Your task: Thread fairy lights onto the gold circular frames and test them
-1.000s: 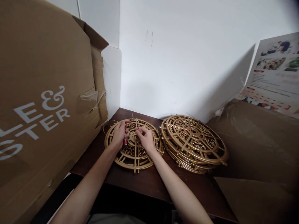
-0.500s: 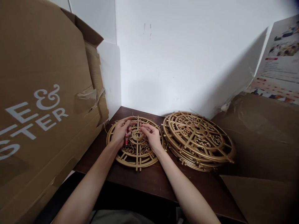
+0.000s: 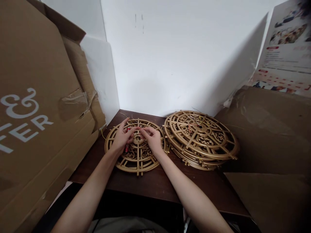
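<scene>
A round gold lattice frame [image 3: 138,168] lies flat on the dark wooden table [image 3: 155,186], with thin wires around its middle. Over its left half is my left hand [image 3: 122,137], fingers curled round a small red tool [image 3: 126,148], its thumb and index fingertip near the frame's centre. My right hand [image 3: 152,138] is pinched just right of the centre, its fingertips close to those of my left hand. Whatever lies between the right fingertips is too small to make out.
Several similar gold frames [image 3: 201,139] are stacked at the right, with loose wires on top. A large cardboard box [image 3: 48,77] stands on the left, another box [image 3: 272,129] on the right. Behind rises a white wall [image 3: 170,58].
The view has shifted slightly to the right. My left thumb and index finger have come closer to my right fingertips, and the left hand now covers more of the red tool.
</scene>
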